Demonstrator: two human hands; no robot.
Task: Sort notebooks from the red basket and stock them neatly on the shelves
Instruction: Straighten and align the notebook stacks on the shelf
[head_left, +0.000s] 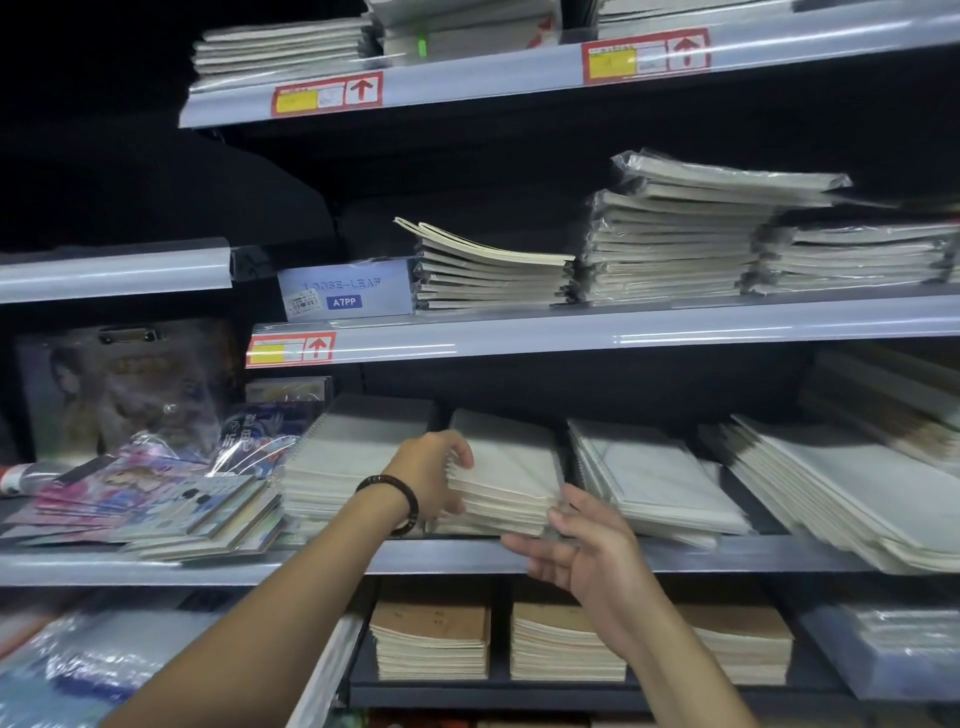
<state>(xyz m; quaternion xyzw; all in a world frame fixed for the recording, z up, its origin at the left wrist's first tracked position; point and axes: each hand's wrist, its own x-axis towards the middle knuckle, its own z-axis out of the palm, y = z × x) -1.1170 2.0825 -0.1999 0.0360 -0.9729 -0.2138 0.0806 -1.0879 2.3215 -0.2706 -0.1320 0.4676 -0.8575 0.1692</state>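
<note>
- The left hand (431, 480), with a dark bead bracelet (402, 501) at the wrist, curls its fingers over the left, spiral-bound edge of a stack of white notebooks (506, 467) and grips it.
- The right hand (582, 551) is spread wide with loose, parted fingers and holds nothing. Its thumb is just beside the stack's near right corner, but whether it touches cannot be told.
- The stack lies flat on the middle shelf (675, 553), second from the left in a row of four. One neighbouring stack (353, 457) is on its left and two further stacks (654, 478) are on its right.
- The shelf above (623, 327) holds three pale stacks (493, 270) and one loose-leaf box (345, 288) at their left.
- Below are three brown-covered stacks (431, 644).
</note>
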